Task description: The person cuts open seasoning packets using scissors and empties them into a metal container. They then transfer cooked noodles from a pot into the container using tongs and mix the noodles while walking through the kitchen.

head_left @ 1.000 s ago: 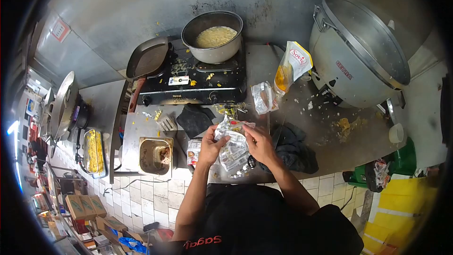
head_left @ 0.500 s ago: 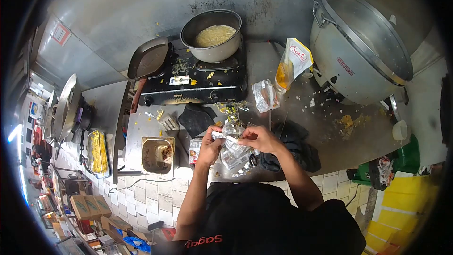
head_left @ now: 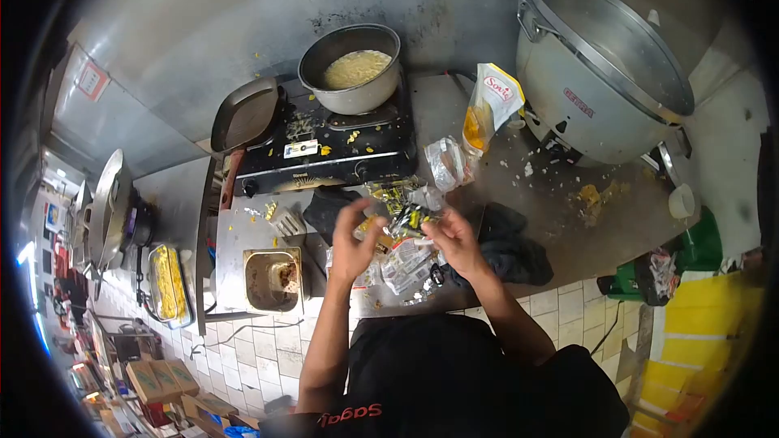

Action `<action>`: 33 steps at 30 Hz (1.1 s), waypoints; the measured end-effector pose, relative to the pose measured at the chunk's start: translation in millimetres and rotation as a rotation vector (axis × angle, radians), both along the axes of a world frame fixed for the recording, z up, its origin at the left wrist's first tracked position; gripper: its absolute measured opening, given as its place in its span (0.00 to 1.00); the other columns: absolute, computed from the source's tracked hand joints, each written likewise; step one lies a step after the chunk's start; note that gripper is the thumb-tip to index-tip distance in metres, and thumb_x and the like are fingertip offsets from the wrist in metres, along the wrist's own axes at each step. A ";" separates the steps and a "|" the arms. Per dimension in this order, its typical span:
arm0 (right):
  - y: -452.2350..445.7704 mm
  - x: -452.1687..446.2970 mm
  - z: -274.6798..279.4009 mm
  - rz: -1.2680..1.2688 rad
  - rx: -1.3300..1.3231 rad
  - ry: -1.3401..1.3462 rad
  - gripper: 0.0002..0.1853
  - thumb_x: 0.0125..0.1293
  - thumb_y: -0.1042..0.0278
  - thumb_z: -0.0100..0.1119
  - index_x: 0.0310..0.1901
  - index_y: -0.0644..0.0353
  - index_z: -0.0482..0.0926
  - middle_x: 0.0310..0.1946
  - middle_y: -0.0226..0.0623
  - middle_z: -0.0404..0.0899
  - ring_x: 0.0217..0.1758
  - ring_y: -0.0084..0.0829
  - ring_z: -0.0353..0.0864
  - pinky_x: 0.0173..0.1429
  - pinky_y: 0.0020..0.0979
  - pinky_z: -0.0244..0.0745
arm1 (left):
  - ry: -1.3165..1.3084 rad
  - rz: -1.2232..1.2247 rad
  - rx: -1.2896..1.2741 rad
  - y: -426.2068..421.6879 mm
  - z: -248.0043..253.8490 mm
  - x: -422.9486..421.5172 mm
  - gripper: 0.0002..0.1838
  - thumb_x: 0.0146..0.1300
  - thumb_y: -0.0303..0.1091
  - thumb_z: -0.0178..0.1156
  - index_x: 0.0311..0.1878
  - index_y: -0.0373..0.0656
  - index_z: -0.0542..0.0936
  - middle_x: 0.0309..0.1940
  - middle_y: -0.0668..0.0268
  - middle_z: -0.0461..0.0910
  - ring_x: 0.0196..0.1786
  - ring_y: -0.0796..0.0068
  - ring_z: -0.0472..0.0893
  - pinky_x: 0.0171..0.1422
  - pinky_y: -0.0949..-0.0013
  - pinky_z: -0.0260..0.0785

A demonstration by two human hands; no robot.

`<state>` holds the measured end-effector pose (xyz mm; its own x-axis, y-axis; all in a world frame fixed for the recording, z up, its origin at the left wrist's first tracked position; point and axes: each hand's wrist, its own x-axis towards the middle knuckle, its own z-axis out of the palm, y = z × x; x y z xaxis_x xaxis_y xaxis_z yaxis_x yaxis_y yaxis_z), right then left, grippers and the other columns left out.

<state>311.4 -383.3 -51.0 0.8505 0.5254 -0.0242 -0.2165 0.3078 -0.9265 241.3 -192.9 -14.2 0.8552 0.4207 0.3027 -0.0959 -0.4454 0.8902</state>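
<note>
My right hand (head_left: 458,242) pinches a crinkled black-and-yellow packet (head_left: 412,219) above the steel counter. To its left, my left hand (head_left: 355,245) is raised with thumb and fingers apart, slightly blurred, and nothing shows between them. Below both hands lies a pile of clear and silver plastic wrappers (head_left: 406,266). A dark cloth (head_left: 507,251) is bunched to the right of my right hand, and another dark cloth (head_left: 324,209) lies behind my left hand.
A two-burner gas stove (head_left: 324,158) carries a pot (head_left: 357,97) of pale food and a square pan (head_left: 250,118). A large rice cooker (head_left: 580,81) and a Sovie pouch (head_left: 493,101) stand right. A steel container (head_left: 273,280) sits at the front edge.
A white, crumpled wrapper was between both hands earlier. Now my right hand has the black-and-yellow packet, and my left hand has come apart from it. The view has shifted slightly.
</note>
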 end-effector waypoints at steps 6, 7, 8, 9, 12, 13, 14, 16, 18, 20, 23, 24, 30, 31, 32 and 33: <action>-15.8 -32.8 -4.8 0.071 -0.235 -0.235 0.12 0.66 0.64 0.66 0.46 0.59 0.78 0.40 0.32 0.83 0.41 0.21 0.82 0.41 0.24 0.74 | 0.342 -0.372 -0.196 51.4 33.9 -41.0 0.08 0.60 0.29 0.67 0.37 0.33 0.85 0.30 0.63 0.85 0.34 0.77 0.83 0.39 0.74 0.74; -24.7 -35.4 -11.8 0.066 -0.243 -0.228 0.12 0.66 0.64 0.66 0.46 0.59 0.78 0.40 0.32 0.83 0.41 0.21 0.82 0.41 0.24 0.74 | 0.300 -0.390 -0.458 70.1 28.1 -56.5 0.06 0.59 0.27 0.67 0.36 0.33 0.85 0.32 0.61 0.86 0.34 0.77 0.83 0.38 0.74 0.74; -32.8 -37.6 -18.4 0.014 -0.535 -0.256 0.15 0.63 0.61 0.68 0.46 0.60 0.78 0.40 0.36 0.83 0.40 0.24 0.82 0.42 0.26 0.75 | 0.176 -0.474 -0.697 80.5 26.1 -67.8 0.04 0.59 0.26 0.67 0.35 0.34 0.85 0.30 0.62 0.85 0.31 0.79 0.82 0.35 0.75 0.72; -36.9 -40.8 -17.8 -0.038 -0.826 -0.280 0.18 0.61 0.59 0.70 0.46 0.60 0.78 0.39 0.39 0.82 0.39 0.27 0.83 0.42 0.28 0.76 | 0.048 -0.553 -0.934 85.9 32.4 -74.5 0.03 0.60 0.25 0.67 0.34 0.35 0.84 0.28 0.63 0.85 0.29 0.82 0.81 0.32 0.75 0.71; -36.3 -62.0 -23.0 0.002 -1.056 -0.351 0.21 0.57 0.56 0.71 0.45 0.61 0.77 0.38 0.45 0.81 0.43 0.39 0.82 0.48 0.37 0.76 | 0.487 -0.489 0.126 89.5 45.3 -73.9 0.08 0.63 0.29 0.64 0.31 0.34 0.82 0.22 0.63 0.80 0.30 0.77 0.82 0.31 0.71 0.69; -34.0 -71.9 -32.8 -0.023 -1.164 -0.462 0.21 0.57 0.57 0.70 0.44 0.61 0.76 0.37 0.45 0.81 0.44 0.41 0.82 0.50 0.39 0.76 | 0.440 -0.473 0.510 88.1 52.0 -76.0 0.09 0.63 0.30 0.64 0.30 0.34 0.81 0.21 0.61 0.78 0.28 0.76 0.81 0.30 0.70 0.68; -29.9 -79.3 -47.3 -0.095 -1.185 -0.521 0.19 0.55 0.62 0.70 0.45 0.61 0.75 0.41 0.44 0.79 0.47 0.46 0.80 0.51 0.44 0.76 | 0.434 -0.479 0.509 88.8 61.2 -79.6 0.09 0.63 0.30 0.64 0.30 0.34 0.81 0.21 0.61 0.78 0.28 0.76 0.81 0.30 0.70 0.68; -18.9 -85.3 -43.9 -0.189 -1.286 -0.581 0.19 0.56 0.63 0.69 0.46 0.60 0.75 0.45 0.45 0.76 0.50 0.47 0.77 0.53 0.44 0.75 | 0.503 -0.550 0.208 94.1 75.5 -89.0 0.13 0.64 0.33 0.63 0.27 0.34 0.77 0.20 0.57 0.74 0.23 0.69 0.76 0.30 0.65 0.64; -15.1 -85.4 -40.7 -0.189 -1.394 -0.551 0.22 0.55 0.67 0.66 0.52 0.59 0.73 0.53 0.47 0.69 0.58 0.51 0.70 0.60 0.44 0.71 | 0.539 -0.585 0.120 102.5 63.7 -93.5 0.15 0.65 0.34 0.63 0.26 0.34 0.75 0.20 0.56 0.74 0.22 0.66 0.74 0.30 0.64 0.64; -16.6 -78.2 -49.7 -0.153 -1.390 -0.617 0.23 0.54 0.67 0.66 0.53 0.58 0.73 0.54 0.46 0.69 0.58 0.50 0.69 0.59 0.45 0.71 | 0.335 -0.605 0.308 106.9 43.7 -90.3 0.21 0.69 0.38 0.59 0.23 0.34 0.71 0.19 0.56 0.71 0.21 0.63 0.69 0.29 0.61 0.62; -12.7 -65.5 -34.5 -0.020 -1.405 -0.718 0.27 0.53 0.66 0.67 0.55 0.56 0.72 0.58 0.44 0.67 0.62 0.49 0.66 0.61 0.49 0.69 | 0.455 -0.765 0.254 119.0 65.6 -96.5 0.20 0.70 0.37 0.58 0.23 0.34 0.71 0.19 0.57 0.71 0.21 0.65 0.70 0.29 0.62 0.62; -12.2 -65.1 -28.7 0.096 -1.429 -0.751 0.29 0.52 0.66 0.68 0.57 0.56 0.71 0.61 0.43 0.66 0.65 0.48 0.63 0.63 0.51 0.66 | 0.417 -0.865 0.052 125.4 70.2 -101.5 0.18 0.70 0.36 0.58 0.26 0.35 0.75 0.19 0.57 0.72 0.21 0.65 0.70 0.29 0.63 0.63; -0.9 -37.7 -19.6 0.378 -1.595 -0.733 0.37 0.47 0.66 0.70 0.62 0.54 0.66 0.64 0.43 0.65 0.68 0.47 0.60 0.66 0.52 0.60 | 0.424 -0.719 0.437 128.0 50.8 -107.0 0.13 0.67 0.34 0.58 0.30 0.35 0.80 0.25 0.55 0.81 0.26 0.52 0.77 0.34 0.59 0.69; 1.9 -34.8 -17.3 0.399 -1.651 -0.745 0.39 0.46 0.67 0.71 0.62 0.54 0.66 0.64 0.43 0.66 0.68 0.47 0.60 0.66 0.52 0.61 | 0.522 -0.885 0.223 129.0 69.3 -103.7 0.13 0.67 0.33 0.59 0.29 0.35 0.80 0.24 0.55 0.81 0.24 0.55 0.78 0.33 0.60 0.69; 2.6 -33.8 -20.3 0.399 -1.651 -0.738 0.39 0.46 0.67 0.71 0.62 0.54 0.66 0.64 0.43 0.66 0.68 0.47 0.60 0.66 0.52 0.61 | 0.336 -1.003 -0.137 140.8 55.1 -109.6 0.14 0.67 0.34 0.59 0.30 0.34 0.81 0.24 0.57 0.81 0.24 0.61 0.78 0.32 0.61 0.68; 1.6 -30.2 -25.6 0.400 -1.688 -0.781 0.37 0.45 0.66 0.71 0.60 0.55 0.69 0.62 0.45 0.68 0.68 0.47 0.60 0.66 0.52 0.60 | 0.140 -1.085 -0.505 152.0 28.1 -120.5 0.15 0.68 0.35 0.58 0.30 0.33 0.81 0.23 0.58 0.81 0.24 0.66 0.78 0.31 0.63 0.67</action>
<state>281.2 -381.7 -76.6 0.7753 0.5087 -0.3743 0.5208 -0.8502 -0.0767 120.8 -40.9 13.9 0.8494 -0.4933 0.1873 -0.0933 0.2088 0.9735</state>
